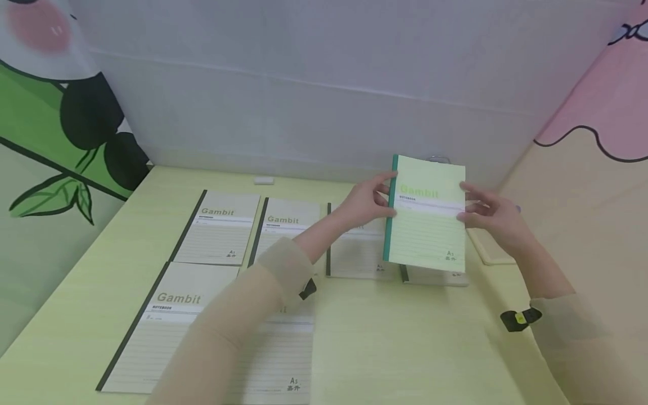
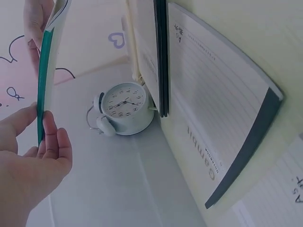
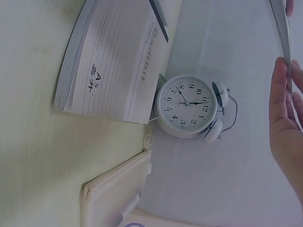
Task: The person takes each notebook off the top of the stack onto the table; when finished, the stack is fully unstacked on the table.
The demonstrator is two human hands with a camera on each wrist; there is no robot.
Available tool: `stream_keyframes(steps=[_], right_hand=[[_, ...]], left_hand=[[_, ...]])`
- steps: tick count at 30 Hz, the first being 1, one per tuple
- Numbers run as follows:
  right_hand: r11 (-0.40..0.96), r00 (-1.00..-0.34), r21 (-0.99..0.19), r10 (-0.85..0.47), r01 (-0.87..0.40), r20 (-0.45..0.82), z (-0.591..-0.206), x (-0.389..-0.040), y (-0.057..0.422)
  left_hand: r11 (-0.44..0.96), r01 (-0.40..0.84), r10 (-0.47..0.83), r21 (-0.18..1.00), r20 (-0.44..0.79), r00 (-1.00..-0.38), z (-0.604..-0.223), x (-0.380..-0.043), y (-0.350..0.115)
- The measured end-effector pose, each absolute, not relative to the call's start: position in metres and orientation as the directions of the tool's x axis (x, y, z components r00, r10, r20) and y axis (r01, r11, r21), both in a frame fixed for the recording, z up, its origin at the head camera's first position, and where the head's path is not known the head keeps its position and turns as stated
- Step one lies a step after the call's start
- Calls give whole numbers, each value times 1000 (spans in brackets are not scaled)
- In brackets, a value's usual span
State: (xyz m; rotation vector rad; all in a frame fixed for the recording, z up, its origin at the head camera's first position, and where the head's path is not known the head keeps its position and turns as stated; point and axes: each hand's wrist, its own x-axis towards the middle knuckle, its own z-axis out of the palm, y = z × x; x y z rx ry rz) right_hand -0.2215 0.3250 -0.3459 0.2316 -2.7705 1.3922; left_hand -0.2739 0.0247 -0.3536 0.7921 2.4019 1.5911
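Note:
Both hands hold up a green-spined Gambit notebook, upright above the far right of the table. My left hand pinches its spine edge between thumb and fingers, which the left wrist view shows from the side. On the opposite edge, my right hand grips the cover with thumb and fingers. Below the raised notebook lies a black-spined notebook, mostly covered by it in the head view. Another black-spined notebook lies beside that one, partly behind my left hand.
More black-spined notebooks lie in rows to the left, including one at the back left and one at the front left. A white alarm clock stands behind the right notebooks. Near it lies a pale zipped pouch. A small white block sits by the back wall.

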Motion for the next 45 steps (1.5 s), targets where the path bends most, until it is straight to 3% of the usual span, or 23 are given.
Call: stream_keyframes(steps=[8, 17, 24, 37, 45], right_hand=[[533, -978, -825, -182, -187, 104, -336, -211, 309], [505, -922, -794, -346, -338, 172, -335, -202, 292], [543, -899, -760, -420, -358, 123, -346, -192, 281], [569, -829, -707, -557, -420, 44, -385, -176, 257], [617, -825, -699, -561, -361, -68, -412, -164, 241]], left_hand=[[381, 425, 555, 821, 164, -815, -342, -256, 7], [462, 485, 599, 743, 142, -788, -350, -235, -20], [489, 546, 651, 681, 132, -748, -366, -222, -41], [580, 519, 673, 628, -10, -739, -398, -191, -68], [627, 491, 666, 605, -88, -741, -424, -177, -77]])
